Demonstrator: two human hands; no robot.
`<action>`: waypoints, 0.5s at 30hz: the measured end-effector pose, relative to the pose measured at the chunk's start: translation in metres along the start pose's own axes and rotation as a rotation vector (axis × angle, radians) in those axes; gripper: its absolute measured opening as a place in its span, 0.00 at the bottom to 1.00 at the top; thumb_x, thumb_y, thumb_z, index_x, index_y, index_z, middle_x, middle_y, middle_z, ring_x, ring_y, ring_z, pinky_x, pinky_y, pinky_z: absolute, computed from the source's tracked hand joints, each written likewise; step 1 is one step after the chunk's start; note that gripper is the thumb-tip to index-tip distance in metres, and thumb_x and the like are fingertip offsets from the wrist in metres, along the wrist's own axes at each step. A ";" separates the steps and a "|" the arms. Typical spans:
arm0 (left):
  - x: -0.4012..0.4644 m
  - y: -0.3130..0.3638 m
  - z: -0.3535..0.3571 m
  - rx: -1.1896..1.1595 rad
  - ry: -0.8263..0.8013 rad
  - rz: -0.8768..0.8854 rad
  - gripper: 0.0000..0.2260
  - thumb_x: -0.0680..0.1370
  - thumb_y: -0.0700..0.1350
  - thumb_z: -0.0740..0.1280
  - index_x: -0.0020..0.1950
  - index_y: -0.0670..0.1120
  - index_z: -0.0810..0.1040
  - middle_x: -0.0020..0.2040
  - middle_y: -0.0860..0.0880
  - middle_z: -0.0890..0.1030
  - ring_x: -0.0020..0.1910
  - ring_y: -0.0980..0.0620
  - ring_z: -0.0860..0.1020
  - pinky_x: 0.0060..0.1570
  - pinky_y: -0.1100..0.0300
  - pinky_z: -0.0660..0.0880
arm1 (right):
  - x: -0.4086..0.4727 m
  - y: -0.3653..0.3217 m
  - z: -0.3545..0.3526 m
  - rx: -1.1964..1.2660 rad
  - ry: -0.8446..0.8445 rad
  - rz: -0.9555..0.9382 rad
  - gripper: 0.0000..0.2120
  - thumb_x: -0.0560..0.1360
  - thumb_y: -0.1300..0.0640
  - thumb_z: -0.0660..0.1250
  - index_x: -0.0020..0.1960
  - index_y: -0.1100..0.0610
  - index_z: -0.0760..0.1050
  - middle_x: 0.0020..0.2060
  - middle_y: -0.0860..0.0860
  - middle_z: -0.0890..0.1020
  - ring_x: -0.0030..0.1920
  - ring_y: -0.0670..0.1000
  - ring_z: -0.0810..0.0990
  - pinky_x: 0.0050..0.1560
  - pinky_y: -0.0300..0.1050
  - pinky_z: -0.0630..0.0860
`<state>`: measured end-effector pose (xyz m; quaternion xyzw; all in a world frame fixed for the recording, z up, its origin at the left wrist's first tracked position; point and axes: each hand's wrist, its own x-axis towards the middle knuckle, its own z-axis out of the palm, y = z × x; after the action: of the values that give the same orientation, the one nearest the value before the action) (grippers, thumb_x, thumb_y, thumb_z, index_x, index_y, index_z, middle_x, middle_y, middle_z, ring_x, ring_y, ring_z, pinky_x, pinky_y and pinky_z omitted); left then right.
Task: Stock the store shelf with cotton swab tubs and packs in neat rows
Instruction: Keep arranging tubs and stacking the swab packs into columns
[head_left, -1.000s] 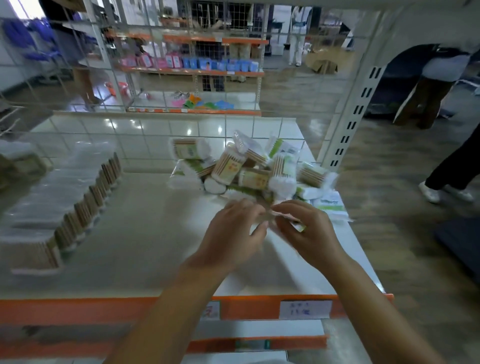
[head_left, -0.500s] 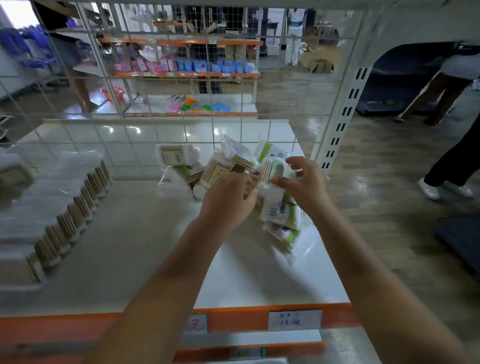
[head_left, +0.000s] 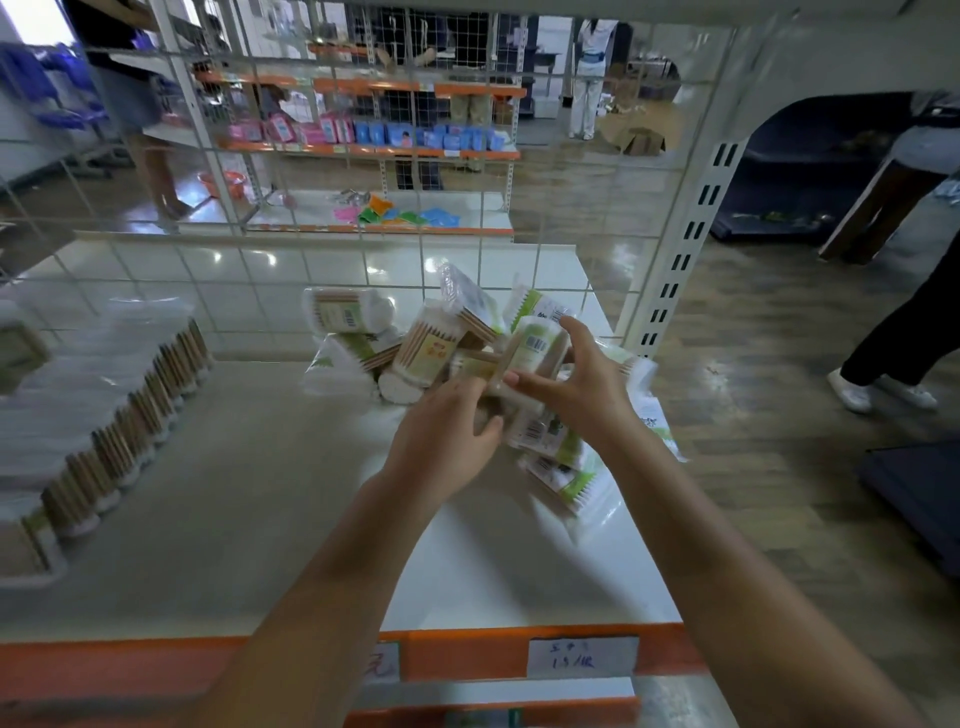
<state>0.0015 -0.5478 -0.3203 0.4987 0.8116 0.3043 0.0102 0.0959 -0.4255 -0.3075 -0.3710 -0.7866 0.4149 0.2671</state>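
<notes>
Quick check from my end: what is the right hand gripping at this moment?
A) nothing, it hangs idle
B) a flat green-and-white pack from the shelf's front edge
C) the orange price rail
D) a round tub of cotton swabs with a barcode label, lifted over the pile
D: the right hand is curled round the tub, barcode up, above the loose pile on the shelf.

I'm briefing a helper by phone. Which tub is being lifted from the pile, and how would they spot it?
On the white shelf, look at the jumbled pile of cotton swab packs by the right rear upright. The clear round tub of swabs sits at its top right, in the right hand. Unlike its neighbours, it is raised, its barcode label facing up.
</notes>
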 end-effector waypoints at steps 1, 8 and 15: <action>-0.002 -0.002 0.000 -0.005 -0.006 -0.011 0.14 0.76 0.47 0.66 0.60 0.43 0.75 0.55 0.46 0.78 0.56 0.46 0.74 0.52 0.56 0.69 | -0.001 -0.001 0.001 -0.013 0.007 -0.012 0.42 0.64 0.47 0.76 0.72 0.51 0.59 0.58 0.51 0.74 0.57 0.49 0.71 0.51 0.42 0.69; -0.013 -0.016 -0.004 -0.068 -0.001 -0.086 0.16 0.76 0.47 0.67 0.61 0.43 0.76 0.54 0.47 0.79 0.53 0.49 0.75 0.50 0.62 0.67 | -0.005 -0.003 0.008 0.035 0.068 -0.041 0.37 0.65 0.47 0.76 0.70 0.47 0.63 0.58 0.52 0.75 0.55 0.53 0.76 0.52 0.57 0.77; -0.028 -0.018 -0.007 -0.225 -0.018 -0.181 0.14 0.75 0.47 0.68 0.59 0.48 0.77 0.48 0.53 0.78 0.49 0.53 0.76 0.48 0.64 0.68 | -0.026 -0.007 0.007 0.162 0.126 -0.133 0.34 0.65 0.49 0.76 0.67 0.43 0.65 0.62 0.50 0.75 0.59 0.57 0.76 0.55 0.59 0.76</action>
<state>-0.0011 -0.5799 -0.3316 0.4219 0.8138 0.3868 0.1007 0.1030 -0.4528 -0.3080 -0.3207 -0.7552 0.4343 0.3718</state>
